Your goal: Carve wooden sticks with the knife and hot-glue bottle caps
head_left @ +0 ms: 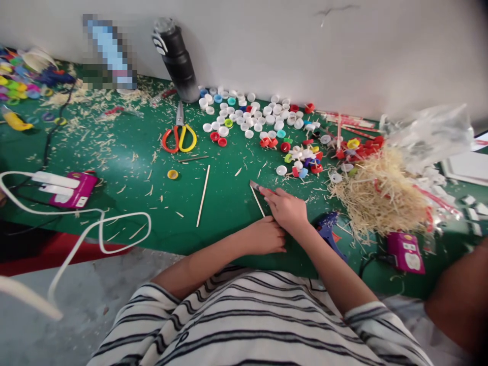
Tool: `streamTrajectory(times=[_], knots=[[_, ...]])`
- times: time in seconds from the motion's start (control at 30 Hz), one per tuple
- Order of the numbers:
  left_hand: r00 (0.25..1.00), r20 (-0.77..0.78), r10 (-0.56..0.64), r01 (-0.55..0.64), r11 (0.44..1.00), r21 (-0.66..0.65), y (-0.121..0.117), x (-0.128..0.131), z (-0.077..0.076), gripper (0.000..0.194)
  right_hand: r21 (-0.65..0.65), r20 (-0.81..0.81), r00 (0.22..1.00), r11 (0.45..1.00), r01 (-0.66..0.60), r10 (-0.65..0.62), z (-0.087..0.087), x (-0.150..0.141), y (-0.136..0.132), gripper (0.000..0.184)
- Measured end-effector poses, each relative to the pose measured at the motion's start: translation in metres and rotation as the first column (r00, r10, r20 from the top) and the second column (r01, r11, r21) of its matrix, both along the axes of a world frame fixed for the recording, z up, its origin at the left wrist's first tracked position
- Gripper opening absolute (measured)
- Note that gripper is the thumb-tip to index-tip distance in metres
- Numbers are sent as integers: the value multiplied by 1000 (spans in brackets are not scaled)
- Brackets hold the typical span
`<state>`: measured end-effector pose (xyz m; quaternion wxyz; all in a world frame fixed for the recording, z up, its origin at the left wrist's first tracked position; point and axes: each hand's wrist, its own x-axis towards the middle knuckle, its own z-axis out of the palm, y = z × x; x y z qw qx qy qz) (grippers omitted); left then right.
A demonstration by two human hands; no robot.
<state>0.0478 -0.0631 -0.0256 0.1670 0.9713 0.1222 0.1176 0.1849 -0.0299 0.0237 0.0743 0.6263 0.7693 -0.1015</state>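
Observation:
My right hand (286, 208) rests on the green mat (125, 152) with fingers closed around a utility knife (257, 186), whose blade touches a thin wooden stick (257, 201). My left hand (265, 236) lies just behind it, fingers curled and pressed on the near end of that stick. A second, longer stick (203, 195) lies loose to the left. A blue glue gun (328, 230) sits right beside my right wrist.
Many plastic bottle caps (244, 114) are scattered at the back, with red-and-yellow scissors (179, 134) and a black bottle (177, 58). A pile of wood shavings (381, 195) and a plastic bag (430, 134) lie right. Magenta power strips (74, 189) and white cables sit left. Another person's arm (457, 300) is at the right edge.

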Motion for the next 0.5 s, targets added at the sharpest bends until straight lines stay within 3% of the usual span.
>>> streamTrajectory(times=[0.2, 0.5], knots=[[1000, -6, 1, -1, 1000, 10, -3, -3, 2, 36, 55, -24, 1000, 998, 21, -20, 2, -7, 31, 46], [1000, 9, 10, -10, 999, -33, -3, -3, -1, 34, -43, -125, 992, 999, -24, 18, 13, 16, -18, 41]])
